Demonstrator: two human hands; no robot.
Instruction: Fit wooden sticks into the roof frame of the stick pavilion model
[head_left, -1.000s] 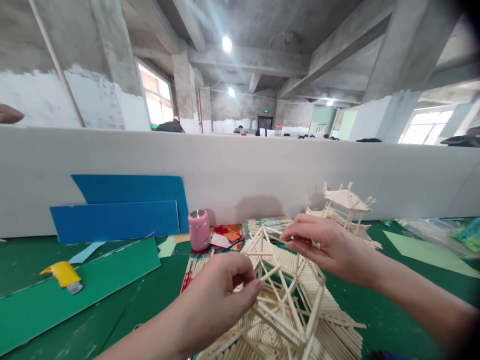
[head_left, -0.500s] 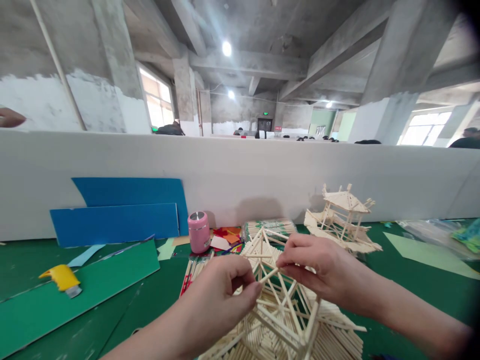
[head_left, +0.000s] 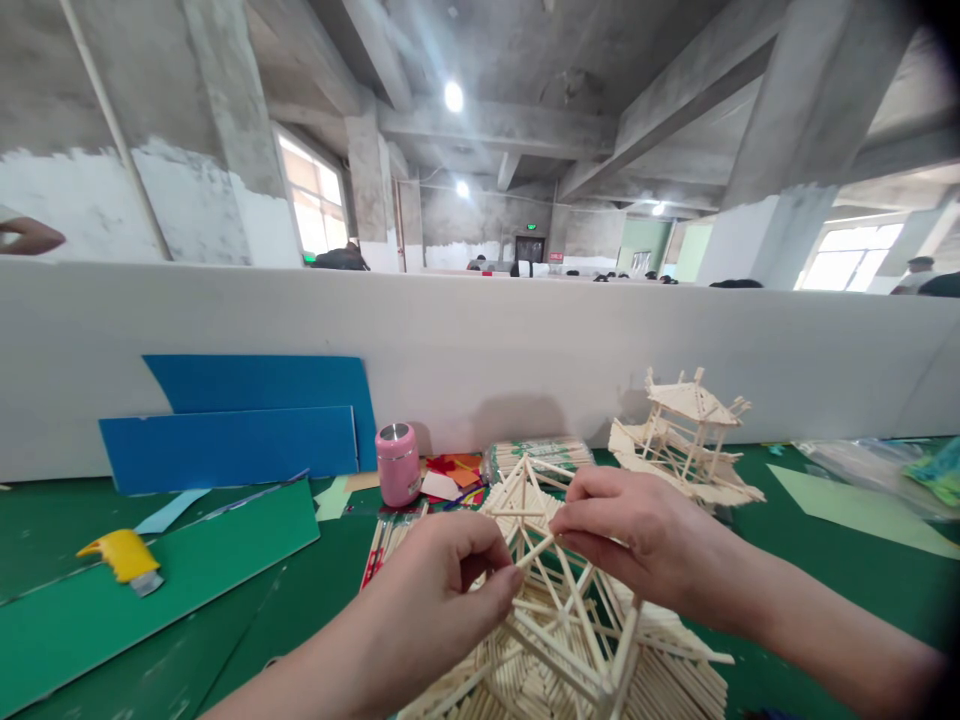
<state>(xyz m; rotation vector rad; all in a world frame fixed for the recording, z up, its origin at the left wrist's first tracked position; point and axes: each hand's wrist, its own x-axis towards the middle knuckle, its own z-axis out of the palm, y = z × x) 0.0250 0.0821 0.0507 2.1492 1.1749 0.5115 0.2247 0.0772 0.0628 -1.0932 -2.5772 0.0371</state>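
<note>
Both my hands pinch at the upper frame of a pavilion model made of pale wooden sticks. My left hand is closed, thumb against fingertips, on the near end of a short wooden stick. At that stick's far end, my right hand is closed too, its fingertips against the slanted roof frame. The stick lies across the roof bars; whether it is fixed there I cannot tell. Slanting bars meet at a peak behind my hands. The model's base of layered sticks shows below, partly hidden by my left hand and forearm.
A smaller stick pavilion stands at the back right. Behind the hands are a pink flask, coloured paper scraps and packed sticks. On the left, a yellow utility knife lies on a green board; blue boards lean on the white partition.
My right hand has shifted very slightly left along the stick; my left hand stays nearly still. In the background, a person's arm at the far left has moved further into view.
</note>
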